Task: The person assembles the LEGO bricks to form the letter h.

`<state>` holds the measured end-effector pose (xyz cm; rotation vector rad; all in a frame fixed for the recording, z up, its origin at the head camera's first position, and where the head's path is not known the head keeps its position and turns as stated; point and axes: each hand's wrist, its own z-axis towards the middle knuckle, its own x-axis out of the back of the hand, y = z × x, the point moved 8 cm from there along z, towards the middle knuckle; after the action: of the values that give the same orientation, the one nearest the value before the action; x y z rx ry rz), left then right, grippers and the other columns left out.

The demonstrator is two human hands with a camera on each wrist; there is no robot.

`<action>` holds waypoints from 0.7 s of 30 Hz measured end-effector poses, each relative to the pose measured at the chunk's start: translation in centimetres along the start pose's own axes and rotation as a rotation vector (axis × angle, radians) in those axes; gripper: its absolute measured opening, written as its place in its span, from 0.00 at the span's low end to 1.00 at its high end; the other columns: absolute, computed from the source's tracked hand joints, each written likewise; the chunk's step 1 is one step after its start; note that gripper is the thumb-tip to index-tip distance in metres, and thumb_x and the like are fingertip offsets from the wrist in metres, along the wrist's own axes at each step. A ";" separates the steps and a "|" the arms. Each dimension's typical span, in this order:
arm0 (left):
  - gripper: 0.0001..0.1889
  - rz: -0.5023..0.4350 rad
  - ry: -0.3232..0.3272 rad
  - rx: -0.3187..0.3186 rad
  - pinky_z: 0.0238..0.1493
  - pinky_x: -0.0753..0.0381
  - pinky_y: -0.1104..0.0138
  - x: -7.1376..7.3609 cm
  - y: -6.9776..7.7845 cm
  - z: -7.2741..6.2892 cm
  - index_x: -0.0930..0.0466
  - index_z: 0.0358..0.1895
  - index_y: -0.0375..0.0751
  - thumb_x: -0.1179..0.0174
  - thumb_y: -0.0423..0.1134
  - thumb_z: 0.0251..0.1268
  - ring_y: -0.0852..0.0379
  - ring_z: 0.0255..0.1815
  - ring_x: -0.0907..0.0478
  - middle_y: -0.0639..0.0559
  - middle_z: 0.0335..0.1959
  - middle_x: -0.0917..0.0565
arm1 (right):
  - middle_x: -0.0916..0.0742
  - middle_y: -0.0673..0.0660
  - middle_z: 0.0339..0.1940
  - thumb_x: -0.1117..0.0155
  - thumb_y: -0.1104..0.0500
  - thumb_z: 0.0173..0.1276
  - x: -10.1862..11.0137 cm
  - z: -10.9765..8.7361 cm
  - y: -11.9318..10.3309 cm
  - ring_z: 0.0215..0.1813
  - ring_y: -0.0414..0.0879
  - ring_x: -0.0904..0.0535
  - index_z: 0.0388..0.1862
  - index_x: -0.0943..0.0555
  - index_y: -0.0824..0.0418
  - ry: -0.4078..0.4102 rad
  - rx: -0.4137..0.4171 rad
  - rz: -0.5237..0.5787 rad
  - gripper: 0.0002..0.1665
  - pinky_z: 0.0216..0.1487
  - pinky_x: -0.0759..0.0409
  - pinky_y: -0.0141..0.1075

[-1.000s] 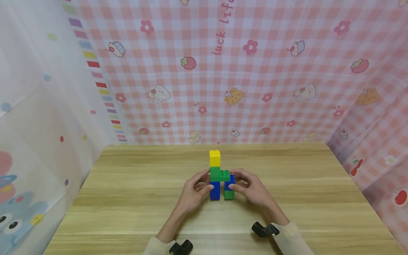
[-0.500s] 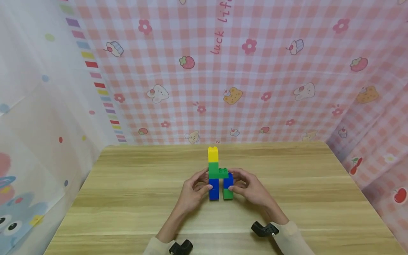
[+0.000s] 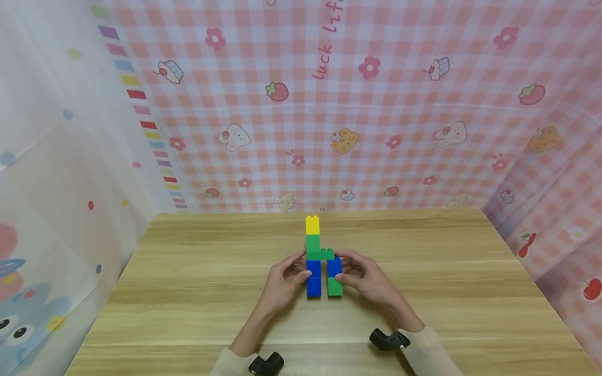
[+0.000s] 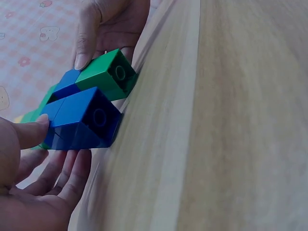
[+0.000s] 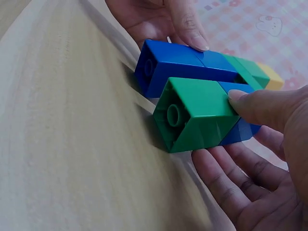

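A structure of joined toy building bricks (image 3: 313, 243) is held between both hands over the middle of the table. A yellow brick (image 3: 312, 226) tops its taller left column, above green bricks and two blue bricks (image 3: 313, 287). The shorter right leg has a blue brick over a green brick (image 5: 199, 113). My left hand (image 3: 282, 286) grips the blue column, thumb on the near face. My right hand (image 3: 371, 277) pinches the right leg, its thumb near the blue-green joint. Hollow undersides show in both wrist views, so the structure is tilted; whether any edge touches the table cannot be told.
The wood-grain table (image 3: 178, 292) spreads out around both hands. A pink checked cloth (image 3: 367, 104) hangs behind its far edge, with more patterned cloth at the left and right sides. Black wrist cameras (image 3: 390, 339) sit on the sleeves.
The bricks have tilted, top away from me, so the front faces show more and the top studs less. They have shifted slightly left. Both hands keep their grip.
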<state>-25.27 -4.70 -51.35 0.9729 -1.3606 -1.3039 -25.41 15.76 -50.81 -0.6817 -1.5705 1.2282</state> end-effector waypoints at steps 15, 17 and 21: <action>0.21 0.074 0.024 0.029 0.45 0.15 0.76 0.9 -0.2 0.1 0.20 0.62 0.31 0.33 0.33 0.68 0.50 0.48 0.14 0.37 0.47 0.12 | 0.13 0.56 0.52 0.33 0.52 0.74 -0.8 -0.1 0.2 0.52 0.47 0.18 0.71 0.23 0.53 0.035 -0.021 -0.065 0.28 0.52 0.17 0.28; 0.21 0.078 0.021 0.033 0.44 0.14 0.74 1.0 -0.2 0.1 0.19 0.62 0.31 0.33 0.33 0.68 0.50 0.47 0.14 0.37 0.47 0.12 | 0.13 0.56 0.52 0.32 0.52 0.73 -0.8 -0.1 0.2 0.52 0.47 0.18 0.71 0.22 0.53 0.040 -0.020 -0.070 0.28 0.52 0.17 0.28; 0.19 0.076 0.019 0.049 0.43 0.12 0.70 1.1 -0.2 0.0 0.18 0.60 0.31 0.33 0.32 0.67 0.50 0.47 0.13 0.37 0.47 0.12 | 0.13 0.55 0.55 0.32 0.52 0.73 -0.8 -0.1 0.2 0.52 0.46 0.18 0.70 0.22 0.52 0.054 -0.032 -0.096 0.28 0.53 0.17 0.29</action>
<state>-25.53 -5.78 -51.40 0.9553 -1.4069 -1.2068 -25.05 15.17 -51.23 -0.6469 -1.5632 1.1076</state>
